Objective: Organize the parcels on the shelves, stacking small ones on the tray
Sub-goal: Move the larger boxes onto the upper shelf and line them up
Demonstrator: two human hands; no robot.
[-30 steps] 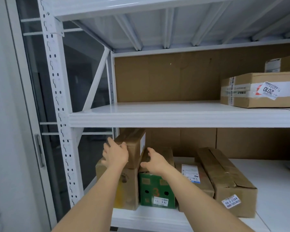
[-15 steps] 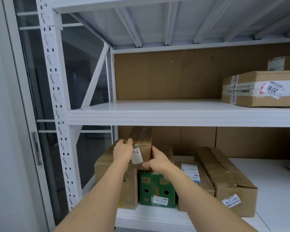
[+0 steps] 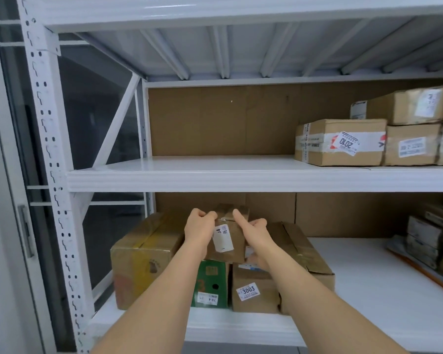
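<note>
White metal shelving point(image 3: 241, 178) with cardboard backing point(image 3: 215, 118) — dark glass door point(image 3: 92, 103) at its left.

Only the person's two forearms and hands show, coming up from the bottom edge of the head view. Both forearms are bare as far back as the frame reaches (no sleeve edge or cuff comes into sight). The left hand point(image 3: 199, 229) and the right hand point(image 3: 254, 230) are bare too, with no glove, ring, watch or band to be seen on the fingers or wrists, and the nails are too small to make out.
</note>
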